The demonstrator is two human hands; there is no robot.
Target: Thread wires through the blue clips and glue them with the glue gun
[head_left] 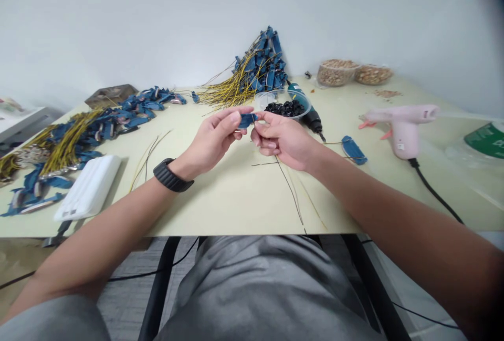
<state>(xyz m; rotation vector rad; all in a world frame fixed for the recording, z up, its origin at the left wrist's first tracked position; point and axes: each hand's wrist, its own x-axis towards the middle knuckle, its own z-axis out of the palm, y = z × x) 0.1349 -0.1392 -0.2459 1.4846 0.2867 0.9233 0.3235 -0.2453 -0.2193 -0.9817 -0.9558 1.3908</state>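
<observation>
**Question:** What do the hands hold?

**Answer:** The head camera looks down at a pale table point(220, 204). The left hand point(214, 138), with a black watch point(173, 175) on its wrist, and the right hand point(281, 138) meet above the table. Their curled fingers pinch a small blue plastic piece point(248, 120) between them. A thin dark wire point(289, 187) seems to hang from it (it is so fine that I cannot tell where it joins).

**Question:** What lies nearby?

**Answer:** Just past the hands sits a clear bowl point(276, 92) of black beads point(285, 109). Behind it rises a heap of blue pieces with yellow wires point(262, 65). More lie in long rows point(82, 141) on the left. On the right are a lone blue piece point(353, 150) and a pink glue gun point(403, 131).

**Question:** What could go wrong?

**Answer:** If the pinch loosens, the small piece could drop. A careless tug could also bend the wire or snag it on a finger.
</observation>
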